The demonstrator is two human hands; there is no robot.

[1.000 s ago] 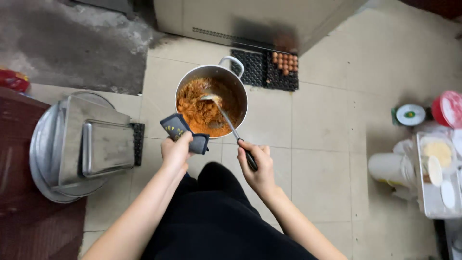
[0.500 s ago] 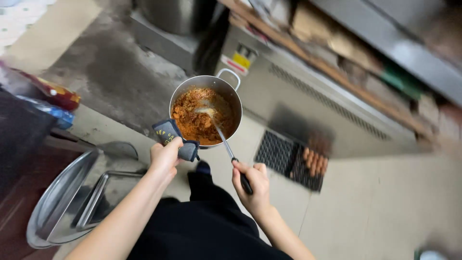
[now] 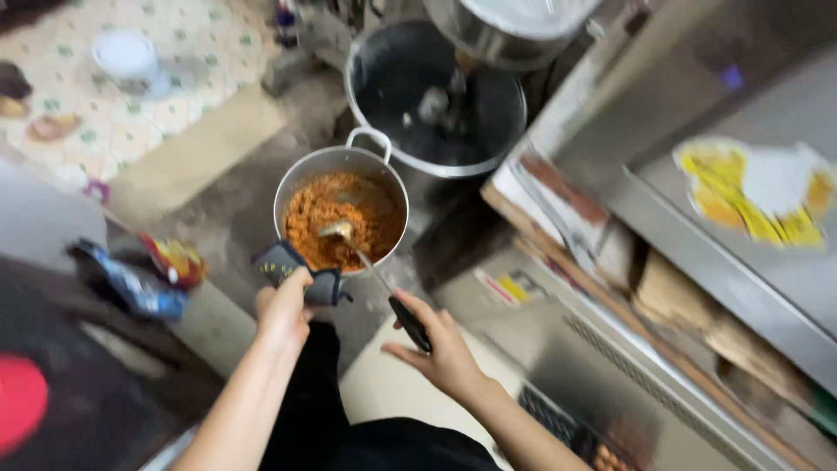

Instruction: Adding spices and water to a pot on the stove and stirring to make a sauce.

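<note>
A steel pot [image 3: 301, 173] full of orange-red cooked food [image 3: 327, 214] is carried above the floor. My left hand [image 3: 283, 305] grips its near handle through a dark folded pot-holder cloth [image 3: 288, 266]. My right hand [image 3: 440, 344] holds the black handle of a ladle [image 3: 370, 266] whose bowl rests in the food. Ahead stands a much larger dark pot [image 3: 436, 96], partly under a tilted steel lid [image 3: 514, 26].
A steel counter [image 3: 724, 201] with a yellow-and-white wrapper runs along the right, with cluttered shelves under it. A patterned floor with a white bowl [image 3: 126, 57] lies at top left. Coloured packets [image 3: 170, 262] sit at the left, beside a dark surface with a red object [image 3: 22, 401].
The view has swung forward and up. The pot of food has been carried from the tiled floor by the egg tray toward the large dark pot. Both hands keep their grips.
</note>
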